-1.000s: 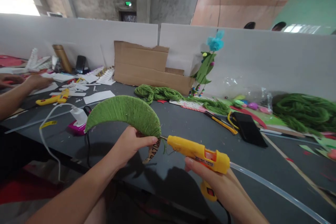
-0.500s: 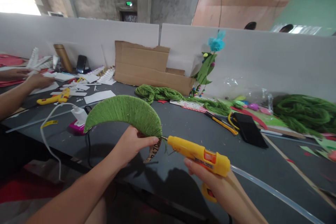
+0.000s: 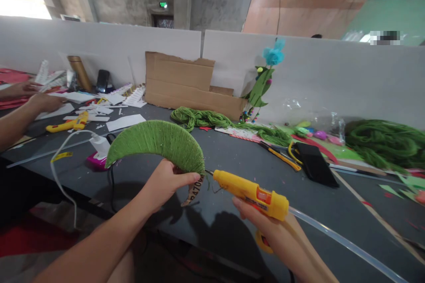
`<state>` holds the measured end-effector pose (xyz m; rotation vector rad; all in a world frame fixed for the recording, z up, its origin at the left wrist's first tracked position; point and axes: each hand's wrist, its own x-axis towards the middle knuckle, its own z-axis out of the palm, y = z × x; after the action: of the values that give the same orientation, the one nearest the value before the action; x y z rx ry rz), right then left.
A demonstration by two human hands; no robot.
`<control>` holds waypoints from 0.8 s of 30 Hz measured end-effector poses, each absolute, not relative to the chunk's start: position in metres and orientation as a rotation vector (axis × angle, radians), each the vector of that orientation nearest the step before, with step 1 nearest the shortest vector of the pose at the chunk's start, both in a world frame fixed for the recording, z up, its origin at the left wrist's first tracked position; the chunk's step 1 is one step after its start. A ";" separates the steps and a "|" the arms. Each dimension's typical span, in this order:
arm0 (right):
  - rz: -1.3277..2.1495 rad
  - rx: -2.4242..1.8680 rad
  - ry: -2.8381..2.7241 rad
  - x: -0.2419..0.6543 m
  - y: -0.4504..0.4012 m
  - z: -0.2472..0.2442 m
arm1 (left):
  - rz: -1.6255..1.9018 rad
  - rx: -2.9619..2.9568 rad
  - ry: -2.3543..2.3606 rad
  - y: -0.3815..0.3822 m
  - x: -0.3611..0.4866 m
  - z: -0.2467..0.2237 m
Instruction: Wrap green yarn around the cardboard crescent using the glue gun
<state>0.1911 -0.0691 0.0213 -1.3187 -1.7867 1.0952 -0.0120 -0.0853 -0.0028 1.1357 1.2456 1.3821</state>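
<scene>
My left hand [image 3: 169, 181] grips a crescent of cardboard wound with green yarn [image 3: 159, 141], holding it above the table edge. The lower tip is bare brown cardboard [image 3: 192, 193] with printed characters. My right hand [image 3: 265, 225] is wrapped round the handle of a yellow hot glue gun [image 3: 254, 192]. Its metal nozzle sits at the right edge of the crescent, beside the border between yarn and bare cardboard; I cannot tell whether it touches. A clear glue stick [image 3: 345, 234] sticks out of the gun's back. A loose yarn end hangs near the nozzle.
A co-worker's hands [image 3: 43, 97] are among white paper strips at the left. A second yellow glue gun [image 3: 69, 124], a charger [image 3: 99, 146] with white cable, green yarn bundles [image 3: 202, 117], a black phone [image 3: 315, 163] and a cardboard sheet [image 3: 179, 77] lie or stand around.
The glue gun has shifted very slightly at the crescent's edge. The crescent and my left hand are nearly still. The co-worker's hands at the left have moved a little.
</scene>
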 end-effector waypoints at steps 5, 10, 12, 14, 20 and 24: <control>1.135 -1.411 -1.652 0.192 -0.053 0.013 | 1.365 1.140 1.261 -0.085 -0.012 -0.004; 1.598 -1.216 -1.485 0.198 -0.025 0.003 | 1.344 1.134 1.242 -0.086 -0.011 -0.002; 1.629 -1.233 -1.578 0.200 -0.015 -0.001 | 1.330 1.138 1.242 -0.086 -0.011 -0.001; 1.441 -1.354 -1.820 0.202 -0.007 -0.006 | 1.318 1.150 1.247 -0.087 -0.010 -0.001; 0.603 -1.652 -2.232 0.204 0.010 -0.020 | 1.282 1.161 1.241 -0.090 -0.008 -0.001; 0.246 -1.701 -2.271 0.203 0.009 -0.022 | 1.258 1.170 1.246 -0.091 -0.008 -0.001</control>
<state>0.2026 0.0089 -0.0218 -1.7011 -2.2707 0.2462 -0.0076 -0.0906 -0.0011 1.1702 1.2457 1.2576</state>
